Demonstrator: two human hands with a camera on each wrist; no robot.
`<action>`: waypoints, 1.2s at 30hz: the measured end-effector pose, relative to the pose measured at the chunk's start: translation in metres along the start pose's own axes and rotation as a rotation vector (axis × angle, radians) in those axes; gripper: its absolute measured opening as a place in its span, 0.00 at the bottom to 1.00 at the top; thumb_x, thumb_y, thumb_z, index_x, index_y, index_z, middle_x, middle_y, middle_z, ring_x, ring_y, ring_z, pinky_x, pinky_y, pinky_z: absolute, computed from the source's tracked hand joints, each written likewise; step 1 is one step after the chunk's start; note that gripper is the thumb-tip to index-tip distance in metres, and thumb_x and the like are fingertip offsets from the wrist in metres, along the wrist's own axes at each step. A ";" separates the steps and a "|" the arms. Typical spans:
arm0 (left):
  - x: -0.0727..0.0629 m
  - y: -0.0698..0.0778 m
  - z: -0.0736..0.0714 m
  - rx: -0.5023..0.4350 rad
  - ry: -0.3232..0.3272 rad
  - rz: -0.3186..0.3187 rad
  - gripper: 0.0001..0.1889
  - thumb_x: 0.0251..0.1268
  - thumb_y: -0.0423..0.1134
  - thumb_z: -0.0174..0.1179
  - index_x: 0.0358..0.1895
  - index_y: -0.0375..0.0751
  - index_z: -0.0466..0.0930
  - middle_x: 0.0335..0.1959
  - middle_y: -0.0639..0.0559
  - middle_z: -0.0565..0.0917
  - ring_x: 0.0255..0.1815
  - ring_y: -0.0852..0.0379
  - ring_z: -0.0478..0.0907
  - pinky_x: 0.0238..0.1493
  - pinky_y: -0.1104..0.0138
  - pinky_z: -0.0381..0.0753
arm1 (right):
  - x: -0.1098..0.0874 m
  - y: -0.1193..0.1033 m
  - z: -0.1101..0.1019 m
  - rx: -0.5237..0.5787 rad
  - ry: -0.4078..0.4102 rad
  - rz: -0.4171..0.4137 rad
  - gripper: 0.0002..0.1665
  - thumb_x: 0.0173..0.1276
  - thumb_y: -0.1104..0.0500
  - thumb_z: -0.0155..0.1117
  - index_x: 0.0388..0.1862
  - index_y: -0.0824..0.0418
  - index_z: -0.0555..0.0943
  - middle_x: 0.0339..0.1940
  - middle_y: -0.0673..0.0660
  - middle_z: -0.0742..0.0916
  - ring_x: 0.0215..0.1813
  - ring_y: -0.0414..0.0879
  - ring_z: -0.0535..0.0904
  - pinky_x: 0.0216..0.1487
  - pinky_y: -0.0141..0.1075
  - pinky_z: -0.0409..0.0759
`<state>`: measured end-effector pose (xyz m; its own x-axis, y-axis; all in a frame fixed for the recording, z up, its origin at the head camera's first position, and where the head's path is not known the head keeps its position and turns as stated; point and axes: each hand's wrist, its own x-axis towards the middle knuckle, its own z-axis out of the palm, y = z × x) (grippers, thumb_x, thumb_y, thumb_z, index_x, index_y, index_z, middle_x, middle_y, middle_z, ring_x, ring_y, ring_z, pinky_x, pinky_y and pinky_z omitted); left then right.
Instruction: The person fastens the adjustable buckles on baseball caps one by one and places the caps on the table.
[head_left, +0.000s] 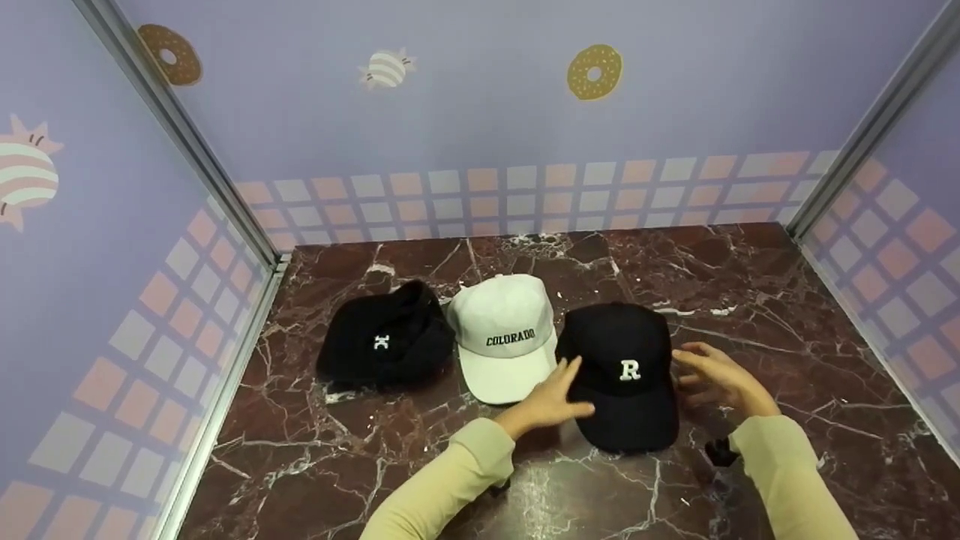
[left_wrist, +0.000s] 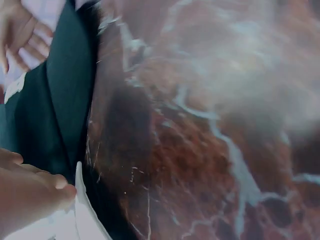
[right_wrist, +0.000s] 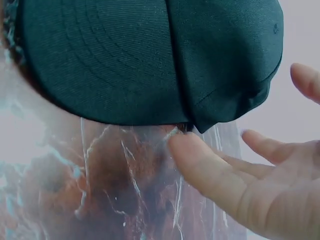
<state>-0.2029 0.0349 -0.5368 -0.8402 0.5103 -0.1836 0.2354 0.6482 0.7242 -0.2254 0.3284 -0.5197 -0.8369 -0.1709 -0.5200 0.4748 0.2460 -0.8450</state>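
Observation:
A black baseball cap (head_left: 619,352) with a white letter R lies brim toward me on the marble surface. My left hand (head_left: 551,401) is at its left side, fingers spread and fairly straight, overlapping the edge of the cap in the head view. On the cap's other side is my right hand (head_left: 716,375), its fingers loosely extended; the right wrist view shows the thumb (right_wrist: 192,155) right at the cap's lower edge. Between the left hand and a second black cap (head_left: 386,337) lies a white cap (head_left: 506,334) reading COLORADO. The second black cap bears a small white emblem.
Dark red marble tabletop (head_left: 330,472) with white veins carries all the caps. A purple back wall (head_left: 480,112) with donut and candy pictures and side walls enclose it. Metal corner posts (head_left: 187,142) stand at both sides.

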 end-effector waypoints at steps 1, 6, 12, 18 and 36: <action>-0.002 0.001 0.003 0.094 -0.018 0.007 0.46 0.51 0.53 0.58 0.70 0.48 0.41 0.69 0.37 0.47 0.69 0.45 0.49 0.64 0.51 0.53 | 0.000 0.001 0.000 -0.021 -0.015 0.000 0.46 0.63 0.44 0.51 0.67 0.64 0.41 0.66 0.71 0.54 0.58 0.63 0.66 0.46 0.52 0.74; -0.008 0.004 0.019 0.440 -0.094 0.023 0.53 0.44 0.59 0.61 0.70 0.53 0.36 0.70 0.38 0.46 0.69 0.47 0.49 0.65 0.54 0.51 | 0.001 0.003 0.005 -0.151 -0.048 0.009 0.45 0.60 0.40 0.52 0.66 0.65 0.48 0.62 0.71 0.61 0.50 0.54 0.74 0.46 0.51 0.75; -0.003 0.002 0.031 0.634 -0.067 0.002 0.53 0.41 0.62 0.62 0.70 0.52 0.39 0.70 0.40 0.45 0.69 0.50 0.49 0.66 0.57 0.49 | 0.003 -0.001 0.014 -0.185 -0.017 0.001 0.42 0.60 0.41 0.52 0.65 0.65 0.54 0.62 0.70 0.61 0.50 0.54 0.72 0.43 0.49 0.76; 0.010 0.002 0.034 0.654 -0.012 -0.039 0.48 0.45 0.61 0.59 0.69 0.49 0.45 0.70 0.43 0.49 0.69 0.52 0.50 0.66 0.57 0.48 | 0.007 -0.001 0.021 -0.176 0.044 -0.007 0.40 0.62 0.43 0.52 0.64 0.66 0.55 0.64 0.70 0.60 0.59 0.64 0.64 0.44 0.49 0.75; 0.031 0.004 0.035 0.712 0.140 -0.193 0.38 0.54 0.59 0.52 0.66 0.45 0.54 0.67 0.48 0.60 0.69 0.52 0.50 0.66 0.57 0.50 | 0.025 -0.007 0.034 -0.056 0.143 -0.063 0.32 0.66 0.51 0.47 0.64 0.67 0.56 0.66 0.67 0.59 0.65 0.58 0.55 0.56 0.53 0.66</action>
<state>-0.2116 0.0728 -0.5630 -0.9417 0.3048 -0.1425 0.2970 0.9520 0.0736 -0.2404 0.2901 -0.5316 -0.8968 -0.0511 -0.4395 0.4073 0.2925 -0.8652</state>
